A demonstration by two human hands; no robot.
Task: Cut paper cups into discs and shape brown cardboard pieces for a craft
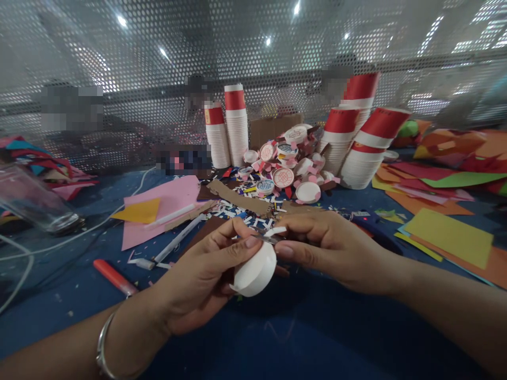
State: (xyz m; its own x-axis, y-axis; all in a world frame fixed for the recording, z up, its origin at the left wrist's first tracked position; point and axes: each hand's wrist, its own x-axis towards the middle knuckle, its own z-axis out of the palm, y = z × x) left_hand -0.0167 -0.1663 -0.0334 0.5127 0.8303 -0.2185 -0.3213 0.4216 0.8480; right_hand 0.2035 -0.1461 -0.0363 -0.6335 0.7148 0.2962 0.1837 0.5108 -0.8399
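Dark blue desk (59,290): carries papers and tools.
Left side: one transparent container (34,195), tilted; white cable (95,230) passes near it.
Pink paper (184,189): under one yellow-orange piece (137,212).
Right side: yellow sheet (451,237) over orange sheet (498,264).
Back: perforated screen (158,79).
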